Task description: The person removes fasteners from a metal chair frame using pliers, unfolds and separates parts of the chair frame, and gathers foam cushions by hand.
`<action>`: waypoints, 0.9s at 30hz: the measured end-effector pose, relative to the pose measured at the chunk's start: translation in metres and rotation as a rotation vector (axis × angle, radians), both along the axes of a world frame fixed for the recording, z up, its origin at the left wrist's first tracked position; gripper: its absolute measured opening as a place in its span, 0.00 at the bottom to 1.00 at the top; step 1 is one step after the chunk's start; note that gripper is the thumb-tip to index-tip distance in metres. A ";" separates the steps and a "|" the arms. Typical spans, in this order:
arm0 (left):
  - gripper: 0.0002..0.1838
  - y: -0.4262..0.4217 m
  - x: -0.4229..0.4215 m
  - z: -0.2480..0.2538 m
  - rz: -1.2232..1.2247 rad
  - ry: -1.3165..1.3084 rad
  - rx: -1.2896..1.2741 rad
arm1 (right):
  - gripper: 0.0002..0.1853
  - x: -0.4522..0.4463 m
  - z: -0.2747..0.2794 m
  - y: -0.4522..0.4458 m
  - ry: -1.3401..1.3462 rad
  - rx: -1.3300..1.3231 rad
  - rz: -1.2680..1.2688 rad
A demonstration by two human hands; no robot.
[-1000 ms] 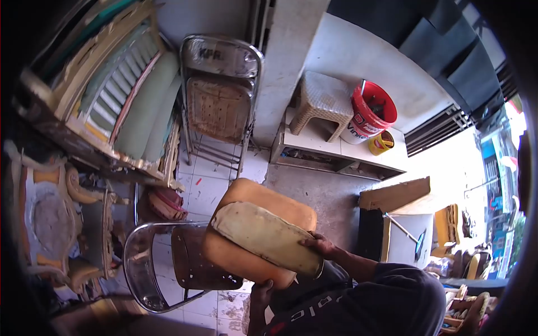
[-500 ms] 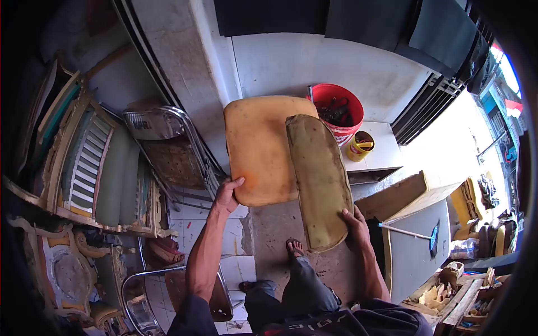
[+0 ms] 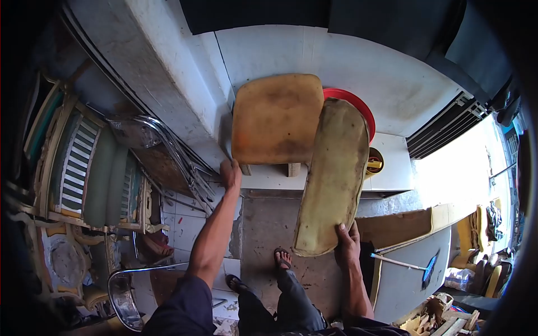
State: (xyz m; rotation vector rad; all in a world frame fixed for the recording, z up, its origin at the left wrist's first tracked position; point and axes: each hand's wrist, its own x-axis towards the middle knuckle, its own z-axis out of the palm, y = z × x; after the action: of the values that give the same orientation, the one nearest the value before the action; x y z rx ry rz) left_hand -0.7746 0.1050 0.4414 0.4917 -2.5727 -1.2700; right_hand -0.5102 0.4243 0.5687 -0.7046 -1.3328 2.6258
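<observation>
My left hand is at the lower left corner of a tan, stained seat pad, its fingers closed at the edge and partly hidden. The pad lies over a white bench, with two pale stubs showing under its front edge. My right hand grips the lower end of a long olive-brown backrest pad with one rounded side, thumb on top. That pad is tilted in the air and partly covers a red bucket and a yellow tin.
Folded metal chairs lean by the pillar at left, beside a carved wooden bench frame. A grey panel piece with a blue brush stands at right. Wood scraps lie at lower right. Dark sheets hang on the wall.
The tan seat pad has moved forward, apart from the backrest pad, over the white bench. My left hand has reached forward with it. The backrest pad has shifted slightly and turned more upright.
</observation>
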 end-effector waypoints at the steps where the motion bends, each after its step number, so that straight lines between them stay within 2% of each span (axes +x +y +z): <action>1: 0.20 0.003 0.041 -0.016 -0.029 -0.084 0.192 | 0.27 -0.021 0.003 -0.007 0.009 -0.015 0.047; 2: 0.24 0.002 0.092 -0.049 -0.118 -0.077 -0.066 | 0.28 -0.044 0.007 -0.014 0.022 -0.030 0.091; 3: 0.24 -0.002 0.146 -0.071 -0.119 -0.231 -0.025 | 0.28 -0.072 0.011 -0.021 0.039 0.000 0.137; 4: 0.22 -0.010 0.208 -0.097 -0.131 -0.253 0.009 | 0.28 -0.101 0.014 -0.027 0.049 0.032 0.183; 5: 0.21 -0.031 0.275 -0.146 -0.083 -0.491 -0.034 | 0.27 -0.129 0.014 -0.033 0.056 0.020 0.219; 6: 0.21 -0.047 0.333 -0.145 -0.052 -0.874 0.239 | 0.25 -0.159 0.008 -0.039 0.063 0.012 0.254; 7: 0.19 -0.036 0.387 -0.107 0.320 -1.028 0.487 | 0.27 -0.192 -0.009 -0.045 0.099 0.025 0.271; 8: 0.18 -0.048 0.460 -0.137 0.485 -1.144 0.461 | 0.28 -0.220 -0.022 -0.051 0.136 0.038 0.294; 9: 0.18 -0.081 0.534 -0.180 0.275 -1.206 0.281 | 0.30 -0.235 -0.005 -0.054 0.040 0.072 0.323; 10: 0.18 -0.084 0.581 -0.158 0.258 -1.238 0.290 | 0.31 -0.242 0.011 -0.062 -0.057 0.104 0.355; 11: 0.19 -0.087 0.594 -0.123 -0.078 -1.432 -0.068 | 0.32 -0.246 0.005 -0.067 -0.073 0.158 0.335; 14: 0.20 -0.126 0.644 -0.116 0.071 -1.337 0.259 | 0.27 -0.211 -0.003 -0.087 -0.108 0.440 0.243; 16: 0.18 -0.127 0.618 -0.051 0.471 -1.041 0.822 | 0.25 -0.167 -0.034 -0.101 -0.083 0.551 0.162; 17: 0.14 -0.139 0.597 -0.043 0.460 -0.996 0.816 | 0.24 -0.141 -0.049 -0.107 -0.139 0.569 0.229; 18: 0.14 -0.152 0.581 -0.033 0.424 -0.888 0.801 | 0.24 -0.115 -0.063 -0.113 -0.197 0.590 0.303; 19: 0.24 -0.172 0.585 -0.044 0.359 -0.807 0.675 | 0.24 -0.088 -0.076 -0.120 -0.292 0.566 0.394; 20: 0.24 -0.183 0.569 -0.036 0.439 -0.748 0.627 | 0.24 -0.062 -0.087 -0.128 -0.391 0.547 0.503; 21: 0.22 -0.207 0.576 -0.048 0.376 -0.581 0.553 | 0.24 -0.037 -0.099 -0.139 -0.401 0.550 0.604; 23: 0.16 -0.233 0.521 0.024 0.081 -0.844 0.025 | 0.23 0.015 -0.121 -0.151 -0.468 0.609 0.964; 24: 0.17 -0.256 0.553 -0.011 0.143 -0.419 -0.026 | 0.23 0.030 -0.141 -0.160 -0.455 0.613 1.040; 25: 0.17 -0.261 0.531 0.039 0.299 -0.554 0.064 | 0.23 0.049 -0.161 -0.162 -0.348 0.695 1.182; 26: 0.17 -0.277 0.529 0.067 0.342 -0.517 0.037 | 0.23 0.067 -0.180 -0.164 -0.234 0.774 1.302; 27: 0.18 -0.298 0.526 0.084 0.366 -0.467 0.002 | 0.22 0.082 -0.201 -0.173 -0.375 0.603 1.224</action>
State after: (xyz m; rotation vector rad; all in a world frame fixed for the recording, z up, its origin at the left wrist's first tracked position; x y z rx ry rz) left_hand -0.2484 -0.1930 0.5254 1.3272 -2.6480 -1.1281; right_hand -0.4281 0.2509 0.3677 -0.2886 -3.2772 2.4228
